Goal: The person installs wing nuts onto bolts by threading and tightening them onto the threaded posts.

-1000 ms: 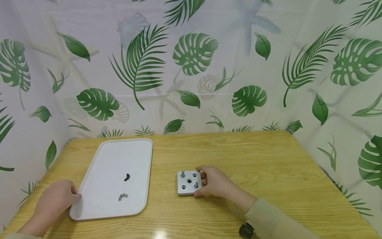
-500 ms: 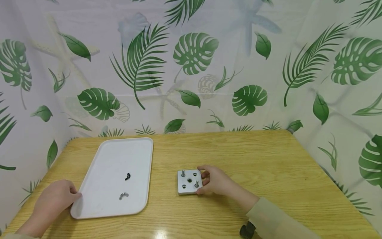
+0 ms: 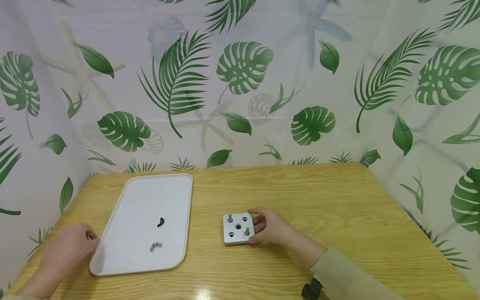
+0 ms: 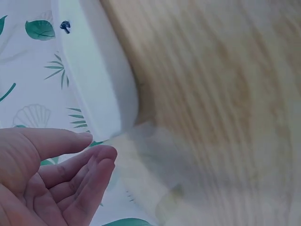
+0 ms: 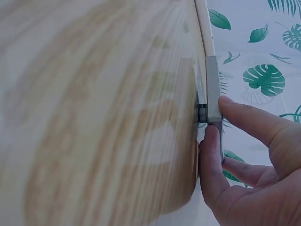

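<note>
A square silver metal plate (image 3: 238,233) lies toward the middle of the table. Two threaded bolts (image 3: 230,218) stand up from it at opposite corners, with holes between them. My right hand (image 3: 275,229) grips the plate at its right edge; in the right wrist view, thumb and fingers pinch the plate (image 5: 213,87) from both faces. On the left, my left hand (image 3: 65,250) is at the near left corner of a white tray (image 3: 142,200). Its thumb and fingers are slightly parted and hold nothing. The tray carries a small black wing nut (image 3: 161,222) and a silver wing nut (image 3: 156,246).
The wooden table (image 3: 307,191) extends to the back and right of the plate. A leaf-print curtain (image 3: 240,83) hangs behind and along both sides. A black band (image 3: 311,288) shows at the right sleeve (image 3: 345,273).
My left hand has let go of the tray's edge and drawn slightly back to the left. The right hand stays on the plate, and the plate has not visibly moved.
</note>
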